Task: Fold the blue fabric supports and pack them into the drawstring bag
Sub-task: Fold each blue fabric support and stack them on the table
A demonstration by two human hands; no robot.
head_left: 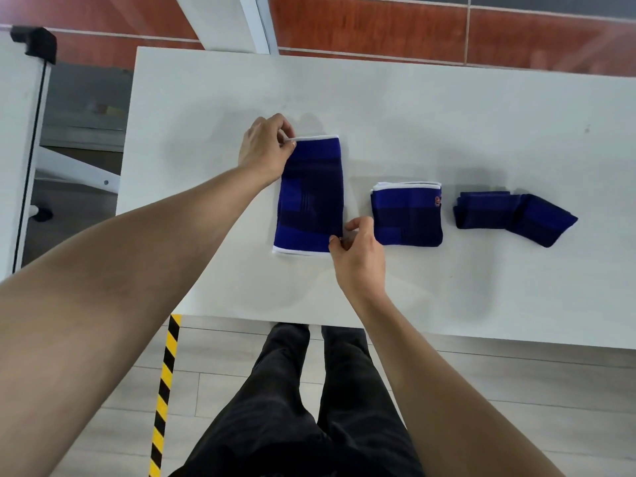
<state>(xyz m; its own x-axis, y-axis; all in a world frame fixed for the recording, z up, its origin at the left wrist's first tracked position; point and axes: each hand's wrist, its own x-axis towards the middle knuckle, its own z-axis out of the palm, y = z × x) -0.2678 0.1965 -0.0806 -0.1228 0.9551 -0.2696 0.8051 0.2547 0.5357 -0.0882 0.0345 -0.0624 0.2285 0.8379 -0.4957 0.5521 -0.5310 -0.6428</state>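
Observation:
A long blue fabric support (311,194) with white edging lies flat and unfolded on the white table (447,125). My left hand (265,146) pinches its far left corner. My right hand (358,256) pinches its near right corner. To the right lies a folded blue support (407,215) with white edges at its far side. Further right sits a darker blue folded support (512,218), bent at an angle. No drawstring bag is in view.
The table's near edge (413,333) runs just above my legs. A yellow and black striped floor tape (165,390) runs under the table's left corner. Another white table (17,132) with a black clamp stands to the left.

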